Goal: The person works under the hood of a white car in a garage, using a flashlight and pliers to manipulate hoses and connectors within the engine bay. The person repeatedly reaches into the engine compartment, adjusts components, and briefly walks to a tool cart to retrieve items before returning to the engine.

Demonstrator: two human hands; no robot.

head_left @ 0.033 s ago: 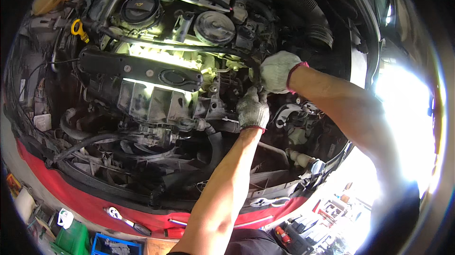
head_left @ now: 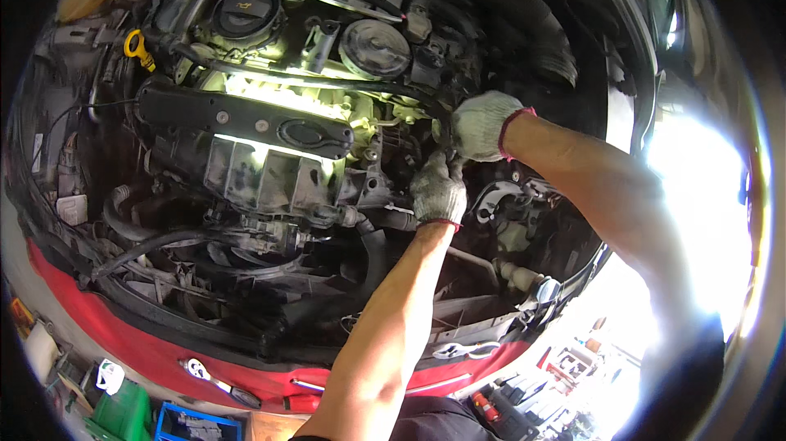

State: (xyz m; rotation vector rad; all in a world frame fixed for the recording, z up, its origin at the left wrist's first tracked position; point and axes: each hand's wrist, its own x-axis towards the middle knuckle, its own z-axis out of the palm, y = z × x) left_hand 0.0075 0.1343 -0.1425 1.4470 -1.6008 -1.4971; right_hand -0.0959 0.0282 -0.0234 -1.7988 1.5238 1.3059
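Note:
Both of my hands, in whitish knit gloves with red cuffs, reach into the right side of a car's engine bay. My left hand (head_left: 438, 189) is closed, its fingertips meeting those of my right hand (head_left: 485, 126), which curls downward just above it. Whatever they grip lies hidden between the gloves among dark engine parts. Left of them lies a black engine bar (head_left: 246, 120), with bright light glowing behind it. A metal bracket (head_left: 496, 198) shows below my right hand.
A black oil filler cap (head_left: 245, 12), a round black cover (head_left: 374, 49) and a yellow dipstick handle (head_left: 137, 49) sit farther back. A ratchet (head_left: 217, 380), a red-handled screwdriver (head_left: 301, 402) and pliers (head_left: 465, 350) lie along the red front edge. A green bin (head_left: 121, 415) stands below left.

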